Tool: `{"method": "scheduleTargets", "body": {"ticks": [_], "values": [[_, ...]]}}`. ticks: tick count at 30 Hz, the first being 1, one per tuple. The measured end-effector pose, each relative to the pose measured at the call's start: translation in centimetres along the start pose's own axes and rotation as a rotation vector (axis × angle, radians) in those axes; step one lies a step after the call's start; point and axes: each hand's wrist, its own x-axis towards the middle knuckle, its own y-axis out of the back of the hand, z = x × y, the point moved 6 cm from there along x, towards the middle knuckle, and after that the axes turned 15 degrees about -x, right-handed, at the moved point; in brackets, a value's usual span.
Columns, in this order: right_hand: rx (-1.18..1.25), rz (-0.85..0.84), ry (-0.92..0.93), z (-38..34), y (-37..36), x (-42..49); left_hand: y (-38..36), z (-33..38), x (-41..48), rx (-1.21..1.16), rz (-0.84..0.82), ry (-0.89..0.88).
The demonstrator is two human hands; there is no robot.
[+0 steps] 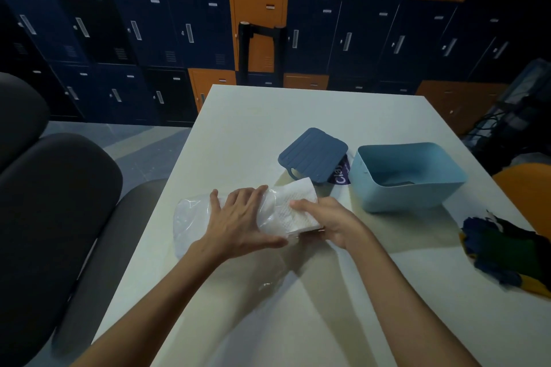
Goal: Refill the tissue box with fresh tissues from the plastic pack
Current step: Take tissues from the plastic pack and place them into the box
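At centre frame, your left hand [238, 217] lies flat, fingers straight, pressing down the plastic pack [190, 220]. Your right hand [331, 220] curls round the tissue stack [299, 205] poking from its end. Pin the wrapper and draw the stack out level, keeping it squared. The open tissue box [402, 198] sits just right of your hands, its lid [313, 155] behind them.

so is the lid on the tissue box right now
No, the lid lies apart, left of the open tissue box.
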Motion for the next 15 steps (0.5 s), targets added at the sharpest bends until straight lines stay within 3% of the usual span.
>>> {"method": "scheduleTargets", "body": {"ticks": [9,15], "values": [[-0.085,0.055,0.056,-0.6,-0.2,0.2,0.0,0.0,-0.1,0.008,0.008,0.004],[-0.155,0.181,0.103,-1.3,0.0,-0.1,-0.2,-0.1,-0.1,0.010,0.028,0.003]]}}
